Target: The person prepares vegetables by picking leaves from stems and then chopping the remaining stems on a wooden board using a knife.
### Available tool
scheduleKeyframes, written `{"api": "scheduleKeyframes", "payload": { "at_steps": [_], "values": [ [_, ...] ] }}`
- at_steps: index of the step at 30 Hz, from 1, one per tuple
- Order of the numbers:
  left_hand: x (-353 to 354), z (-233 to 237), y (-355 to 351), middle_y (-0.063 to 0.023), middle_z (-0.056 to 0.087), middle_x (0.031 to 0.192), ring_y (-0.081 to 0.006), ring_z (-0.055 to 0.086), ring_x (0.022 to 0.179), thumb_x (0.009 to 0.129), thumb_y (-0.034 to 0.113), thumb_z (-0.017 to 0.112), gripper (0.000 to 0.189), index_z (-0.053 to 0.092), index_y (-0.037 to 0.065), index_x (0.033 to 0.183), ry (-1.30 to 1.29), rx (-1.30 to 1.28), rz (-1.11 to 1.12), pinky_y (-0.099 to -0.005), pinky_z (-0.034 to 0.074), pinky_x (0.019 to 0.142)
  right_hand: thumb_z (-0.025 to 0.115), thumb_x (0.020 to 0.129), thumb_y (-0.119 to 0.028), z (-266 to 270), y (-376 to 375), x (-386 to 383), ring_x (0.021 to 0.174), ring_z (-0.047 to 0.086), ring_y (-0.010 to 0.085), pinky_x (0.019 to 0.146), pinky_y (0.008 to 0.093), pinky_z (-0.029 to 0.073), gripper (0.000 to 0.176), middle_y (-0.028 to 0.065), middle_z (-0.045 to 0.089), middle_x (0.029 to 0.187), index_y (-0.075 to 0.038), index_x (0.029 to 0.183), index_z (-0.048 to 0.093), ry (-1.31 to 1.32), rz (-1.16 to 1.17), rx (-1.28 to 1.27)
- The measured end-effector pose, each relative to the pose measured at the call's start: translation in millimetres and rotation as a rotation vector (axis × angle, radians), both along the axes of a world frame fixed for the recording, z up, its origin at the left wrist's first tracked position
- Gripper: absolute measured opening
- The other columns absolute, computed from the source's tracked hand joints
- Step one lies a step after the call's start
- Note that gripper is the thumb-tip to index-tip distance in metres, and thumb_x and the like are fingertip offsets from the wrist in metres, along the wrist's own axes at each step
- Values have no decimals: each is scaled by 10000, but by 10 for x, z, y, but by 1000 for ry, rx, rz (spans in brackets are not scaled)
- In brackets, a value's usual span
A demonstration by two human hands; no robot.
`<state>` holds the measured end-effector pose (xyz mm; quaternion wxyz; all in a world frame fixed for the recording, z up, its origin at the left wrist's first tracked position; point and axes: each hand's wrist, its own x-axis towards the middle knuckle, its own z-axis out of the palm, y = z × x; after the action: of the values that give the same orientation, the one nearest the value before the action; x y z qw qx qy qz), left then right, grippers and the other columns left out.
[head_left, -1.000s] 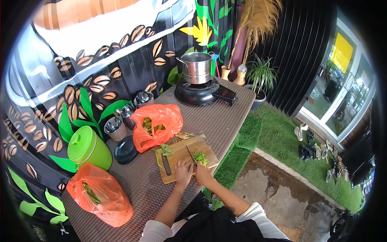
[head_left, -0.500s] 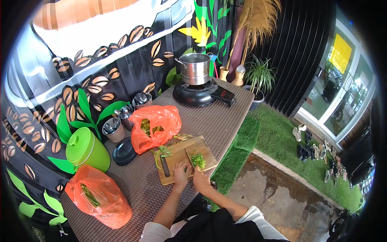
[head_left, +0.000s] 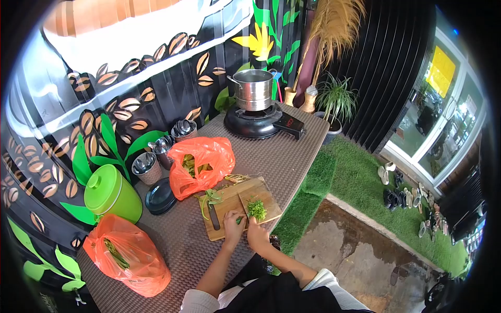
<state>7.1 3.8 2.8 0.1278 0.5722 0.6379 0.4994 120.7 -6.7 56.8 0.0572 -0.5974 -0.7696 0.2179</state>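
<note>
My left hand (head_left: 234,226) is closed around a small green bunch on the wooden cutting board (head_left: 224,198). Beside it on the right, my right hand (head_left: 256,235) grips a knife (head_left: 243,205), whose thin blade points away from me over the board. A pile of chopped greens (head_left: 257,210) lies against the blade's right side. Leafy stems (head_left: 212,196) rest at the board's left edge, and thin pale stalks (head_left: 237,178) lie at its far edge.
Behind the board is an open orange bag (head_left: 201,167); another orange bag (head_left: 128,258) stands at the left. Around them are a green bucket (head_left: 112,193), dark plates (head_left: 160,196) and cutlery cups (head_left: 147,168). A pot (head_left: 252,91) sits on a black stove (head_left: 250,122).
My right hand has shifted slightly down and left, nearer my left hand. The knife remains beside the chopped greens.
</note>
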Motion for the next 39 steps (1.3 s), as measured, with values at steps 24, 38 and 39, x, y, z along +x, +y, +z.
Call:
{"api": "scheduleKeyframes", "payload": {
  "at_steps": [24,38,39],
  "values": [
    [38,88,-101,-97,627,861,-308,537,896,780,93,649,163,604,45,929,-143,-22,-33,-405,404,836,526,852,-140,-26,-8,10,812,651,415,699,491,528,256,263,642,830,-6,1025,392,30,-9,-17],
    [37,131,-111,-72,618,814,-274,504,875,744,40,670,213,563,54,928,-31,-23,-29,-377,408,794,503,876,-174,-21,63,20,824,650,419,677,481,539,272,262,641,842,-1,1055,392,43,33,-7],
    [34,120,-117,-72,618,814,-274,504,875,744,40,670,213,563,54,928,-29,-29,-27,-377,408,794,503,876,-174,-41,111,41,824,650,419,677,481,539,272,262,641,842,-1,1055,392,45,35,-12]
  ]
}}
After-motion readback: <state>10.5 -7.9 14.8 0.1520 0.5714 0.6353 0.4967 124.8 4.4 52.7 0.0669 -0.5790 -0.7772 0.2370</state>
